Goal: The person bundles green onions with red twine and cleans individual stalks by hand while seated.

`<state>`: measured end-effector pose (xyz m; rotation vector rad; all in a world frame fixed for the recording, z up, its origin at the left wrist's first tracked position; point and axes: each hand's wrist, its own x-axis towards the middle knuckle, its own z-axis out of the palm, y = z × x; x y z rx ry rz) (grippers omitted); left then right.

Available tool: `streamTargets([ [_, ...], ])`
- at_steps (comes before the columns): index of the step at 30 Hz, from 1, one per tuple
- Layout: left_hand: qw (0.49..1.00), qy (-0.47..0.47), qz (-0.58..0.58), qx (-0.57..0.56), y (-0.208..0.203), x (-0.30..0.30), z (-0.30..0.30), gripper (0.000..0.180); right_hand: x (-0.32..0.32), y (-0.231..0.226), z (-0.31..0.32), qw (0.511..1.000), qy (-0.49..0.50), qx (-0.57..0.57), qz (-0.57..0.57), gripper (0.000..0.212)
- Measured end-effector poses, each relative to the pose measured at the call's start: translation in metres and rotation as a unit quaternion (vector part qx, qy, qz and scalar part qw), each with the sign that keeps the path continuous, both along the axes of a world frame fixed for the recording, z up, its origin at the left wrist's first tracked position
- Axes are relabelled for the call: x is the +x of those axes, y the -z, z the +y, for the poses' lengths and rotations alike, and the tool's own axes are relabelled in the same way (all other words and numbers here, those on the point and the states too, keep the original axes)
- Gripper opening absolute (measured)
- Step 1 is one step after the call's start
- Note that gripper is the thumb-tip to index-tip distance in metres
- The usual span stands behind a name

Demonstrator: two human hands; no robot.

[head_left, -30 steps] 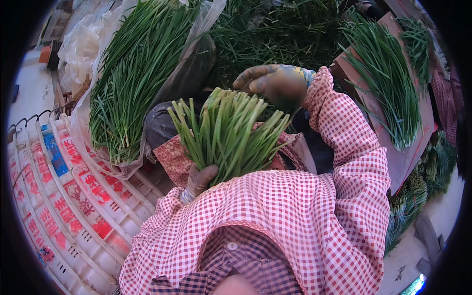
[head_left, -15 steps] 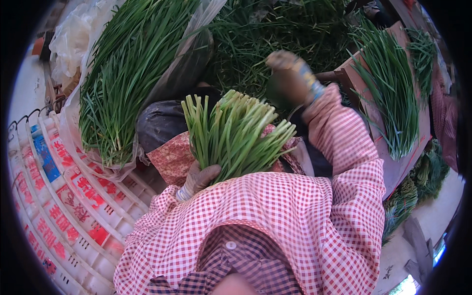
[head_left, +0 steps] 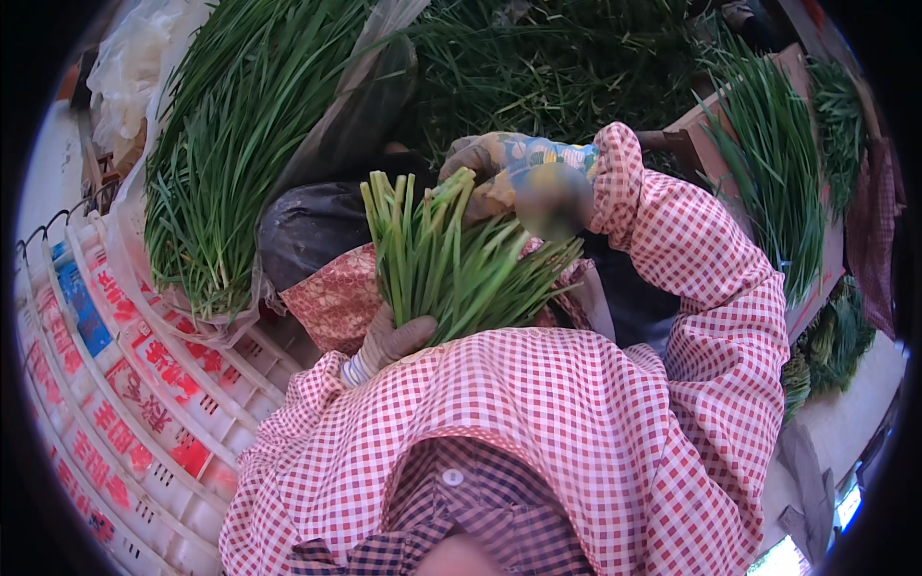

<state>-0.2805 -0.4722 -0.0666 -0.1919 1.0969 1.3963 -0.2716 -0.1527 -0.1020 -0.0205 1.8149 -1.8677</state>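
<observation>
A thick bunch of garlic chives (head_left: 451, 259) stands in front of my chest, its cut stem ends pointing up and away from me. My left hand (head_left: 401, 338), in a greyish glove, is closed around the lower left of the bunch. Across the top lies my right hand (head_left: 480, 173), in a glove with a blue and yellow patterned cuff. Its fingers curl over the stem ends, covering part of them. A blurred patch sits over the right wrist. The bunch's leafy lower part is hidden behind my checked smock (head_left: 519, 413).
At the left, a large heap of garlic chives (head_left: 240, 163) lies in clear plastic beside a white slatted crate (head_left: 144, 384). Loose green leaves (head_left: 557, 77) spread ahead. A board (head_left: 802, 77) at the right carries more chives (head_left: 768, 163); tied bundles (head_left: 836, 336) lie below it.
My right hand has swung in from the upper right, down and left onto the stem ends. The left hand still holds the bunch in nearly the same place.
</observation>
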Motion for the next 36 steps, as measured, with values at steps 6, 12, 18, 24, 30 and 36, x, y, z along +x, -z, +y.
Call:
streamTargets([
  [6,0.993,0.018,0.03,0.113,0.021,0.004,-0.018,0.088,0.023,0.006,-0.017,0.994,0.095,0.005,0.049,0.031],
  [12,0.999,0.045,0.003,-0.002,-0.012,-0.002,-0.004,0.092,0.02,-0.013,0.015,0.916,0.162,0.334,0.15,0.018],
  [18,0.999,0.042,0.0,0.028,0.001,-0.007,-0.043,0.086,0.055,0.053,0.058,0.744,0.155,0.65,0.023,0.064],
  [24,0.999,-0.008,-0.034,0.034,-0.003,-0.004,-0.036,0.086,0.063,0.039,0.06,0.982,0.139,0.07,-0.11,0.05],
  [30,0.998,-0.021,-0.048,0.039,0.002,-0.002,-0.041,0.085,0.043,-0.057,-0.001,0.996,-0.007,0.011,-0.086,0.052],
  [36,0.996,-0.046,-0.067,0.046,0.004,-0.001,-0.042,0.085,0.045,-0.035,-0.019,0.99,0.128,-0.041,-0.031,0.034],
])
